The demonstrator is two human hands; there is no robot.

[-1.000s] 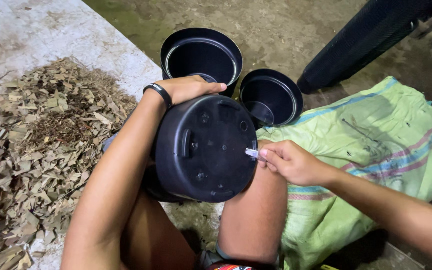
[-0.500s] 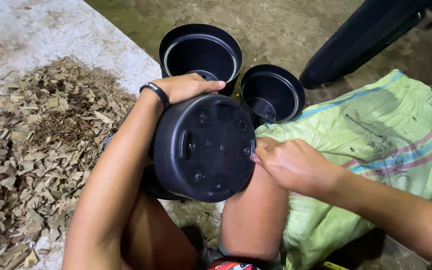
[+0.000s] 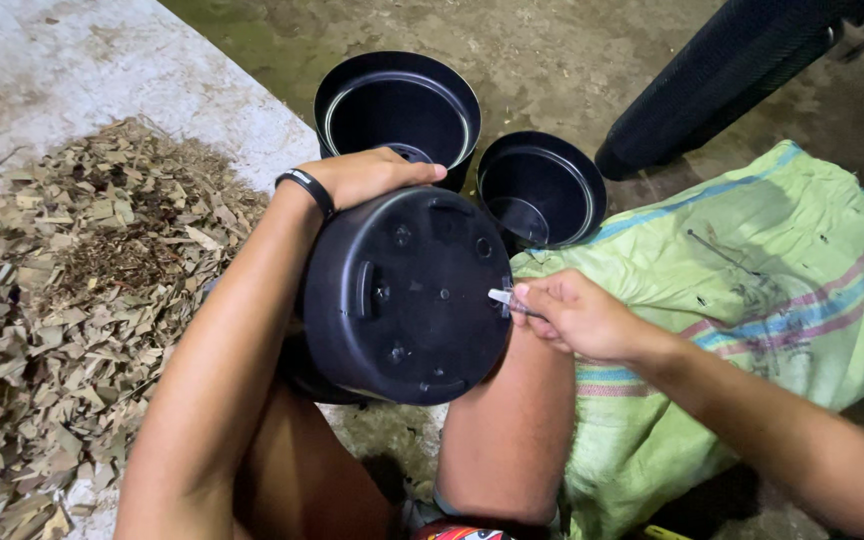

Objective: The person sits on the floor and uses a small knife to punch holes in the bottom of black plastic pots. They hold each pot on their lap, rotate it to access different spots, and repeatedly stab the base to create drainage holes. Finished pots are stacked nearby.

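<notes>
A black plastic pot (image 3: 407, 295) lies tipped on my lap with its holed underside facing up at me. My left hand (image 3: 367, 175) curls over its far rim and holds it; a dark band sits on that wrist. My right hand (image 3: 577, 315) pinches a small thin tool with a pale tip (image 3: 504, 298), and the tip touches the right edge of the pot's base. My bare knees show under the pot.
Two empty black pots stand upright behind, a larger one (image 3: 397, 105) and a smaller one (image 3: 542, 190). A heap of dry leaf chips (image 3: 62, 300) covers the concrete slab at left. A green woven sack (image 3: 752, 290) lies at right, a dark mesh roll (image 3: 722, 80) beyond it.
My right hand pressed in against the pot's base edge, hiding the tool, then drew back slightly so the pale tip shows again. The pot and left hand stayed put.
</notes>
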